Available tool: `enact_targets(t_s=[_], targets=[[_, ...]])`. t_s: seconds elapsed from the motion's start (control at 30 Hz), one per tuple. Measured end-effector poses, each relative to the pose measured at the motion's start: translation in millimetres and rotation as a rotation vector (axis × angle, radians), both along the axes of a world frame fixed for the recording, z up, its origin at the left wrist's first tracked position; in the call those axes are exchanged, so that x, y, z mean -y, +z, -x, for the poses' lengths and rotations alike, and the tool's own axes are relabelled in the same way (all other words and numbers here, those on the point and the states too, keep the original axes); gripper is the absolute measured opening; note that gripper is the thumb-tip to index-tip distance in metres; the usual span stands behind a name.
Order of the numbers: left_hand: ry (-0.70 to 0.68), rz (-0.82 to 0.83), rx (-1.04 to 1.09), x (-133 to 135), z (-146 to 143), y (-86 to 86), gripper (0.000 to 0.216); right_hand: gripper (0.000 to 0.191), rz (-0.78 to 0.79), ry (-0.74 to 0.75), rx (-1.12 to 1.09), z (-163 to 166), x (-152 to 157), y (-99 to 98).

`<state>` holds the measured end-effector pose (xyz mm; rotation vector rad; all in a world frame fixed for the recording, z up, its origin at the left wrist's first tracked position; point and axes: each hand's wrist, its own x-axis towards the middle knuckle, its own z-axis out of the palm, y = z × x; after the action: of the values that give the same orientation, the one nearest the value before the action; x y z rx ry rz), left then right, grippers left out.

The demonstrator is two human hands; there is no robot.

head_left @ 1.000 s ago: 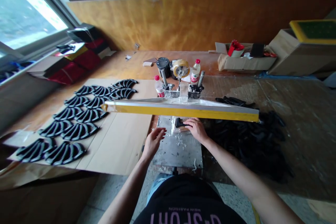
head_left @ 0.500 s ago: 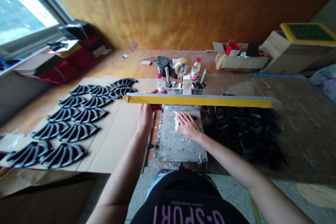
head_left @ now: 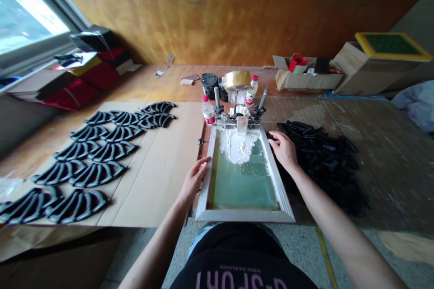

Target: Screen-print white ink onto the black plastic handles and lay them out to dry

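Note:
A screen-printing frame [head_left: 244, 216] with a silver rim and green mesh lies flat in front of me. White ink [head_left: 239, 148] is spread over the far part of its mesh. My left hand [head_left: 194, 181] is at the frame's left side, fingers stretched out along the rim; whether it presses on it I cannot tell. Beyond the right rim, my right hand [head_left: 285, 151] is held with its fingers apart beside the heap of black pieces [head_left: 322, 162]. Nothing shows in either hand. A small pale block [head_left: 242, 124] stands at the frame's far end, by the metal clamp posts [head_left: 217, 98].
On the left, black fan-shaped bundles [head_left: 98, 170] lie in rows on a cardboard sheet [head_left: 162, 180]. Two red-capped bottles [head_left: 209, 111], a black tub [head_left: 209, 85] and a tape roll [head_left: 236, 80] stand behind the frame. Boxes [head_left: 310, 76] sit at back right.
The frame has swung down from its raised, edge-on position and covers the grey plate. My right hand has left the plate and moved right; my left hand has come nearer to me.

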<state>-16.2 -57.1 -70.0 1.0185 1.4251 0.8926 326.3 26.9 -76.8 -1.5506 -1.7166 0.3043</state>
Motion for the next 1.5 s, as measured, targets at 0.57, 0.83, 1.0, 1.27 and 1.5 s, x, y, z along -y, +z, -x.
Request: enact_targets(t_s=[0.57,0.83,1.0,1.27,1.5], targets=[[0.021,-0.026,-0.077,-3,0,-78.7,0.070,0.016,0.046,0.579,0.729,86,-9,7.5],[0.048,-0.014,-0.023,-4,-2,-72.1,0.072,0.012,-0.006,0.760,0.584,73,-1,17.6],[0.054,0.002,-0.003,-5,-4,-64.4,0.075,0.022,-0.135,0.688,0.562,75,15,-2.2],[0.056,0.014,0.052,-2,-4,-10.0,0.075,0.043,-0.005,0.375,0.396,79,-47,31.7],[0.159,-0.218,0.225,-35,-8,55.0,0.051,0.034,0.173,-0.167,0.149,-2,-76,29.7]])
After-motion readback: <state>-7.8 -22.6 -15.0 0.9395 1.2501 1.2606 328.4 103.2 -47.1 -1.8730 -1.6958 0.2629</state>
